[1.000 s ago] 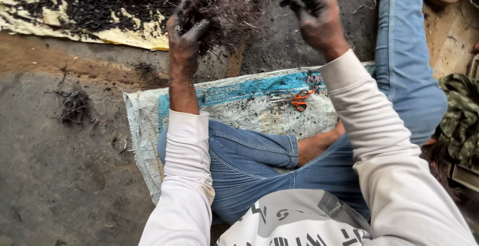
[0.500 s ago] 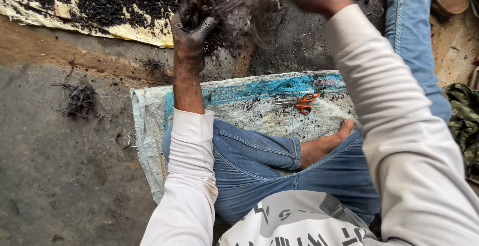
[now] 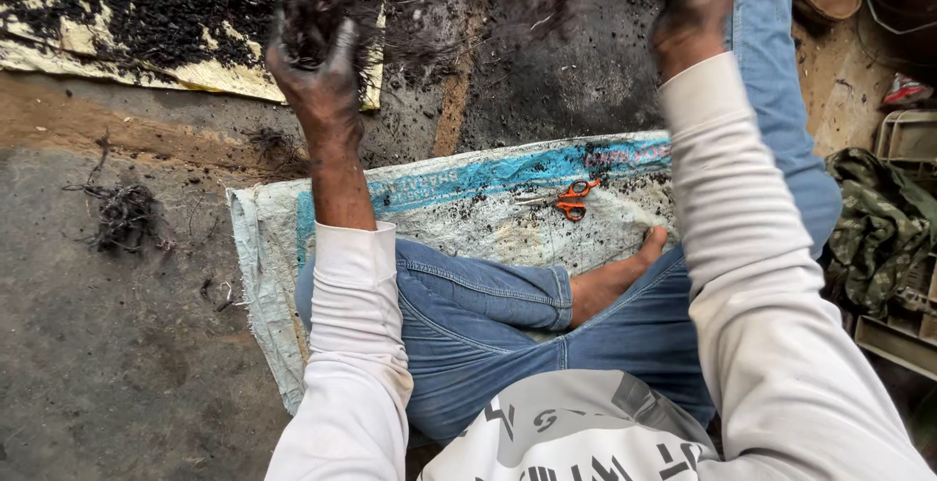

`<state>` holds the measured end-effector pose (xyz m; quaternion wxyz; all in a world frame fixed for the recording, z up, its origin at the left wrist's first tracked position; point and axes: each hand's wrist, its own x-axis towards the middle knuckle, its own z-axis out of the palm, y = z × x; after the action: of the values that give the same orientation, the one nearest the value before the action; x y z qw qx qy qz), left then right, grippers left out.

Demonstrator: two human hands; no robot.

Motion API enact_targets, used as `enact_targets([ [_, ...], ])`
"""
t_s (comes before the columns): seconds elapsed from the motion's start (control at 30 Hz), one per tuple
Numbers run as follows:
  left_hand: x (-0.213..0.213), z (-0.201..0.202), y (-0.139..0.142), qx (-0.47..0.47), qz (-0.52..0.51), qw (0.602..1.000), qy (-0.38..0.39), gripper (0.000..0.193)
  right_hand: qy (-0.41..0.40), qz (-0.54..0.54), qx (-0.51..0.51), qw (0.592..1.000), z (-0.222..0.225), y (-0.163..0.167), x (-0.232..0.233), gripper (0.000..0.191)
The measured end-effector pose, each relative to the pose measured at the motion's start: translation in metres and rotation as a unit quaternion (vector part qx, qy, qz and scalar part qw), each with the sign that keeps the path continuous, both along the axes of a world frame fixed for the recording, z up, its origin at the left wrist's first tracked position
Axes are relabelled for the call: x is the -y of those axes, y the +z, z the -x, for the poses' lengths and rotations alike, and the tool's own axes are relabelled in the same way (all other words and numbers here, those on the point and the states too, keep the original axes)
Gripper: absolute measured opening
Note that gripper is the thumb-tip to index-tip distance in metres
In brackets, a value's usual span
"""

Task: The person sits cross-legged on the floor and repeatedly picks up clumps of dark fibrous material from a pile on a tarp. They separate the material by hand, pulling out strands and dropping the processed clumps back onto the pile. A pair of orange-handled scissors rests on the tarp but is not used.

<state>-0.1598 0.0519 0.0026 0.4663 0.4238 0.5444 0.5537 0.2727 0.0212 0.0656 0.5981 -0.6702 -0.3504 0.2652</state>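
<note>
I am gripping one end of a dark, tangled root clump in my soil-blackened left hand, fingers curled shut around it. My right hand is holding the other, blurred end up near the frame's top; I cannot tell how tightly it is closing. Below and between my hands, orange-handled scissors are lying on the woven sack I am sitting on, with loose roots well left of my left hand.

An outdoor potting or garden work spot, probably. The bare dirt floor carries a spread woven sack, loose black soil on a yellowed sheet and scattered root clumps. Orange scissors lie on the sack.
</note>
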Motion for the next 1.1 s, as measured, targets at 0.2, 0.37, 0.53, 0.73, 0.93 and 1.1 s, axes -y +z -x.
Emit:
enact_targets([
  [0.2,-0.007,0.002,0.003,0.260,-0.034,0.965,-0.024,0.052,0.232,0.062,0.295,0.925,0.043,-0.015,0.035,0.038],
  [0.37,-0.001,-0.005,0.001,0.288,0.064,0.955,-0.022,0.059,0.321,-0.004,0.291,0.901,0.095,0.013,0.028,0.036],
  [0.53,-0.003,-0.001,-0.029,0.430,0.061,0.899,-0.061,0.049,0.431,-0.061,0.373,0.819,0.147,0.024,0.001,0.046],
  [0.73,-0.011,0.011,-0.044,0.410,0.037,0.901,-0.140,0.057,0.399,-0.006,0.261,0.879,0.154,0.025,-0.007,0.018],
  [0.93,0.012,-0.010,-0.004,0.107,-0.007,0.970,-0.218,0.105,0.378,0.050,0.037,0.924,0.171,0.029,0.007,0.016],
  [1.1,0.009,-0.014,-0.012,-0.152,-0.094,0.973,-0.149,0.118,0.407,0.009,0.014,0.913,0.184,0.036,0.010,0.027],
])
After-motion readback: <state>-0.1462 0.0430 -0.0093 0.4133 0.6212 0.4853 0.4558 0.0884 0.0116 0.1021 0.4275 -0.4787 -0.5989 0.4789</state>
